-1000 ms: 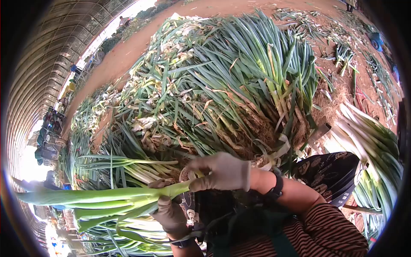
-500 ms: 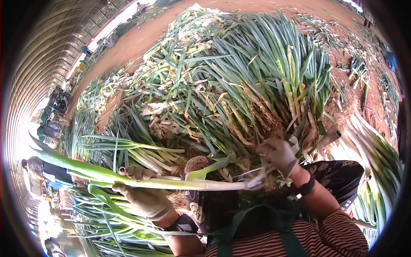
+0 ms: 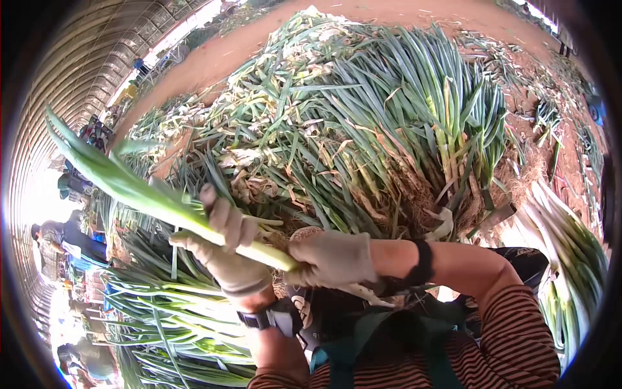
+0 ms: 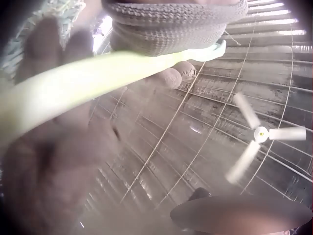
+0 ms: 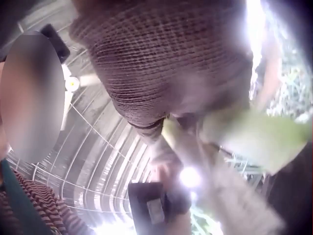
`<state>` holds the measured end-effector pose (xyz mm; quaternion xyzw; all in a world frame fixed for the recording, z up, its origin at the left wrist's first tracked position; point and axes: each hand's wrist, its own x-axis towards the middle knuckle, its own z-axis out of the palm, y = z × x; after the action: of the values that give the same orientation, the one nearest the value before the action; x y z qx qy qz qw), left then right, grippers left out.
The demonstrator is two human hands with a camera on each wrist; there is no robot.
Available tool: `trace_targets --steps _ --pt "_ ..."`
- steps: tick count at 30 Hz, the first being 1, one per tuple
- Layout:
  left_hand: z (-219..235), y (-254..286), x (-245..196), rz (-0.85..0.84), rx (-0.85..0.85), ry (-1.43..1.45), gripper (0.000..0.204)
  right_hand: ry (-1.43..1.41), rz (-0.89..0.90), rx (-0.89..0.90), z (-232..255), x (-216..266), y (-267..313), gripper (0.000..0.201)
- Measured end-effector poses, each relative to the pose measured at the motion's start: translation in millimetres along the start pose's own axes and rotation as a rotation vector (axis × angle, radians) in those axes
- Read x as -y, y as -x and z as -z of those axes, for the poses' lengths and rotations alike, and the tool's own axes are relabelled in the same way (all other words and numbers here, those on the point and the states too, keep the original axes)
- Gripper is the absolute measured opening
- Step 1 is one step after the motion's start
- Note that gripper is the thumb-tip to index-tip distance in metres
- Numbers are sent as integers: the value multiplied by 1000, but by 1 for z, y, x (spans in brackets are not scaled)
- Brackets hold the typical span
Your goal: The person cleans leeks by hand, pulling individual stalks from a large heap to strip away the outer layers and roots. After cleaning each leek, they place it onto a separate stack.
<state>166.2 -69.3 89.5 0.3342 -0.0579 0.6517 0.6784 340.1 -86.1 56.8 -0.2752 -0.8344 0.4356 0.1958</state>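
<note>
A farm shed, shaped like a tunnel. Its ribbed roof (image 3: 84,84) curves across 10 o'clock in the head view; in the left wrist view a three-bladed fan (image 4: 261,134) hangs under it at 3 o'clock. The floor (image 3: 217,65) is bare reddish earth at 11 o'clock. Leeks (image 3: 418,91) lie heaped at 1 o'clock, with a neat stack (image 3: 570,249) at 4. Other people (image 3: 52,241) show near 9.
</note>
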Motion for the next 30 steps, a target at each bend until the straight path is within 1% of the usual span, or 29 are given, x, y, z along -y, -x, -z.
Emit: trace_targets --steps 2,3,4,6,7,9,10,12,13,14,16,17,18,20,21,22,24,25,26,28,30 --pt "-22 8 34 -66 -542 -514 66 64 -58 -196 -6 -9 -7 42" --pt "-3 18 36 65 -467 -607 63 98 -83 -293 -7 -14 -9 43" --pt "14 27 41 98 -504 -623 58 139 -88 -221 -4 -18 -9 43" --pt "17 29 44 143 -554 -470 48 212 -109 -77 2 -30 2 43" --pt "25 29 42 143 -548 -412 45 273 -184 28 -1 -30 10 45" --pt "54 28 30 141 -533 -296 39 259 -255 75 -8 -35 32 44" --pt "62 28 28 132 -570 -233 39 253 -288 99 -11 -39 45 43" --pt "77 28 23 106 -641 -108 39 374 -333 59 -14 -43 72 39" --pt "85 28 17 97 -670 -208 40 385 -383 78 -13 -48 89 37" --pt "95 30 8 72 -739 -287 38 396 -435 98 -12 -53 109 35" --pt "127 43 -15 20 -814 -348 37 403 -641 136 -12 -62 154 33" --pt "131 45 -18 30 -897 -295 37 365 -709 163 -11 -73 179 33" --pt "137 47 -19 18 -939 -251 37 324 -778 195 -9 -75 190 34" --pt "143 53 -12 6 -1027 -164 36 459 -899 433 7 -75 196 40" --pt "140 53 -10 9 -1029 -148 36 700 -645 256 6 -83 214 47" --pt "138 51 -5 6 -1041 -116 37 705 -565 67 8 -83 216 45" --pt "120 45 4 -5 -1069 -57 37 701 -388 -299 26 -56 183 40" --pt "134 50 6 32 -976 -88 37 558 -269 -333 30 -50 169 40" --pt "140 51 10 80 -934 -50 38 416 -148 -366 32 -44 154 40" --pt "141 52 24 61 -828 46 40 45 -77 -365 19 -51 121 36" --pt "149 53 28 65 -775 82 42 -315 -60 -309 -13 -81 94 35"
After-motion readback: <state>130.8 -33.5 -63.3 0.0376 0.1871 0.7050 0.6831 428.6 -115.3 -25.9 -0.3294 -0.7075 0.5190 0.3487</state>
